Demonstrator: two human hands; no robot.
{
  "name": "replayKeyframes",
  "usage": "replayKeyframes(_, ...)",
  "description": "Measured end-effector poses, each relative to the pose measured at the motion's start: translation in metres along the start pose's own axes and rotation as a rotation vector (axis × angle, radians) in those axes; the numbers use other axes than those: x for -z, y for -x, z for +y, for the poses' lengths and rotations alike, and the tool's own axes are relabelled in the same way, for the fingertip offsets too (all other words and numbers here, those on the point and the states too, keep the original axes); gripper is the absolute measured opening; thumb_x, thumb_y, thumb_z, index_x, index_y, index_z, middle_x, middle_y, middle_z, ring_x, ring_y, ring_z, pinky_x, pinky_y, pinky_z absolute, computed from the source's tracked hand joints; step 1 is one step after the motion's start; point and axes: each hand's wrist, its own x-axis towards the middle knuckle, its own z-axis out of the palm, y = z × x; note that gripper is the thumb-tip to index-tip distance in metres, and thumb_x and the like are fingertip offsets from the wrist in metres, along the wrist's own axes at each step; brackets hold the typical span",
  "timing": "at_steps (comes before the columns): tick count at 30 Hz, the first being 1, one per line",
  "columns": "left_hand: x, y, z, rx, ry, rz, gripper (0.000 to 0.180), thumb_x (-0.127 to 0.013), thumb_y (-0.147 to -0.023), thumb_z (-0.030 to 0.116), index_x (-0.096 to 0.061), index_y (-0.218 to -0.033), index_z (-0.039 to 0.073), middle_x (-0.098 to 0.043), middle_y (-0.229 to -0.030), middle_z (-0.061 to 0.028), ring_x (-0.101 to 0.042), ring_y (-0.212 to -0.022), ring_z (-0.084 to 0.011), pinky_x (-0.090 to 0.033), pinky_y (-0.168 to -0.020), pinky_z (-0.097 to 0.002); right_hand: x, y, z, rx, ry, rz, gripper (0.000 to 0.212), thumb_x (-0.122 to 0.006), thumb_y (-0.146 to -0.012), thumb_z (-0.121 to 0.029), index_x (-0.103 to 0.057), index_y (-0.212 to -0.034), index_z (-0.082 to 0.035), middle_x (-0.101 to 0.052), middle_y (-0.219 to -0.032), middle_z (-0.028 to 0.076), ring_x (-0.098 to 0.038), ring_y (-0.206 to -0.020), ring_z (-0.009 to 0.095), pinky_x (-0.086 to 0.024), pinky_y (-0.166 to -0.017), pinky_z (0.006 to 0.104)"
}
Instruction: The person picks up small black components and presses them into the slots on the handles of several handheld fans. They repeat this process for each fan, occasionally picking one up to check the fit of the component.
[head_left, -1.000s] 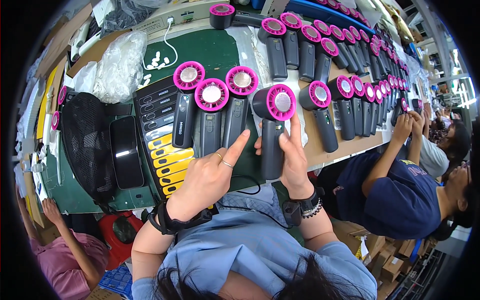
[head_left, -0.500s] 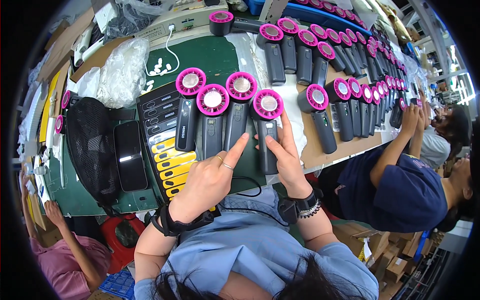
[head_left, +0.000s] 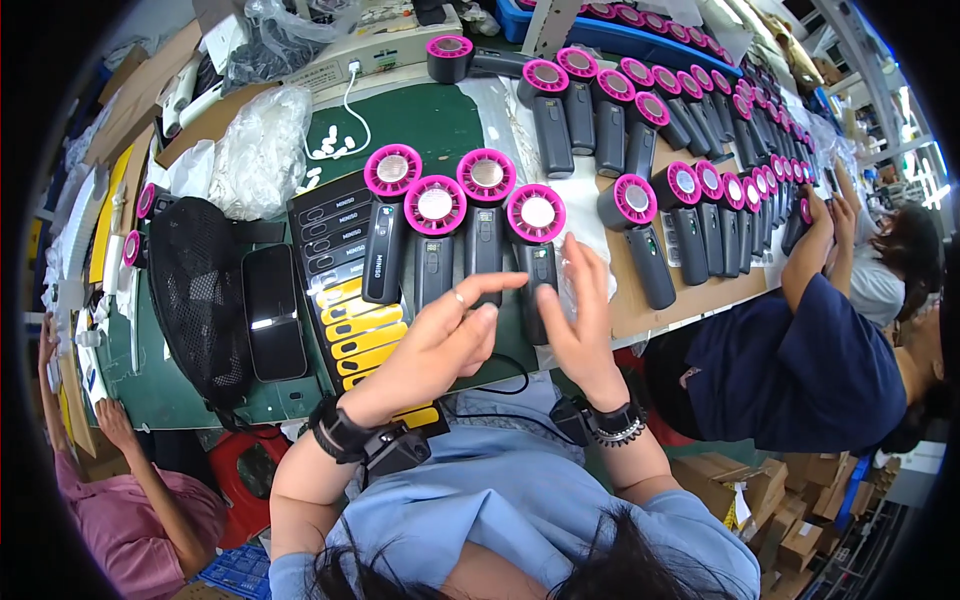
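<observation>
Spanning the frame, the green surface (head_left: 430,112) carries crowded rows of fans (head_left: 553,135) at upper right; which are done and which are left cannot be told. Three grouped fans (head_left: 435,262) lie at centre. Just right of them, one fan (head_left: 537,213) seems mid-handling: the left hand (head_left: 425,345), index extended, and right hand (head_left: 582,335), loosely spread, are apart, clamped on nothing, beside its handle (head_left: 533,315).

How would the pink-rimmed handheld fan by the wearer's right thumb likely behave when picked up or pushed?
The handheld fan is probably stiff, since its outline looks hard and crisp. It may feel top-heavy, as the round head looks broader than the slim handle. The handle's smooth-looking surface suggests it could slip in a loose grip.
</observation>
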Motion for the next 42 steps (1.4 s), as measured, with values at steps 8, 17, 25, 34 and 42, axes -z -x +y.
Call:
replayKeyframes(8, -0.023, -0.033, 0.001, -0.012, 0.323, -0.045, 0.044, -0.031, -0.102, 0.029, -0.033, -0.141, 0.007, -0.039, -0.065, 0.0042, -0.025, -0.05, -0.0023, -0.02, -0.043, -0.0173, 0.021, -0.006, -0.023, -0.087, -0.488, -0.264, 0.028, -0.059, -0.083, 0.0, -0.061, -0.11, 0.004, -0.055, -0.094, 0.008, -0.055, -0.084, 0.013, -0.044, -0.073, 0.0236)
replayKeyframes(17, -0.021, -0.041, -0.007, -0.073, 0.086, 0.017, 0.044, -0.028, -0.102, 0.034, -0.038, -0.137, 0.008, -0.048, -0.078, 0.0009, -0.03, -0.054, -0.0022, -0.024, -0.044, -0.0171, 0.027, -0.026, -0.024, -0.002, -0.353, -0.31, 0.019, -0.067, -0.077, 0.003, -0.068, -0.096, 0.001, -0.056, -0.081, 0.005, -0.052, -0.067, 0.008, -0.042, -0.059, 0.022)
replayKeyframes(25, -0.02, -0.05, -0.013, -0.037, 0.229, 0.1, 0.037, -0.036, -0.1, 0.027, -0.051, -0.123, 0.003, -0.049, -0.076, 0.0006, -0.034, -0.056, -0.002, -0.025, -0.044, -0.0169, 0.024, -0.027, -0.026, -0.022, -0.432, -0.225, 0.017, -0.068, -0.077, 0.004, -0.068, -0.094, 0.001, -0.06, -0.083, 0.006, -0.056, -0.07, 0.008, -0.044, -0.061, 0.0209)
replayKeyframes(34, -0.011, -0.049, -0.015, -0.064, 0.266, 0.128, 0.03, -0.041, -0.098, 0.026, -0.058, -0.094, 0.001, -0.041, -0.063, 0.0033, -0.031, -0.05, -0.0022, -0.023, -0.044, -0.018, 0.028, -0.027, -0.021, -0.286, -0.776, -0.175, 0.014, -0.061, -0.085, -0.001, -0.066, -0.096, 0.005, -0.064, -0.084, 0.007, -0.058, -0.072, 0.009, -0.045, -0.062, 0.0209)
replayKeyframes(42, -0.017, -0.043, -0.009, -0.135, -0.019, 0.109, 0.03, -0.042, -0.099, 0.025, -0.055, -0.086, 0.001, -0.036, -0.06, 0.0053, -0.028, -0.049, -0.0017, -0.022, -0.045, -0.0179, 0.031, -0.027, -0.009, -0.391, -0.894, -0.228, 0.017, -0.059, -0.089, -0.008, -0.066, -0.098, 0.005, -0.064, -0.079, 0.005, -0.058, -0.071, 0.009, -0.046, -0.063, 0.0222)
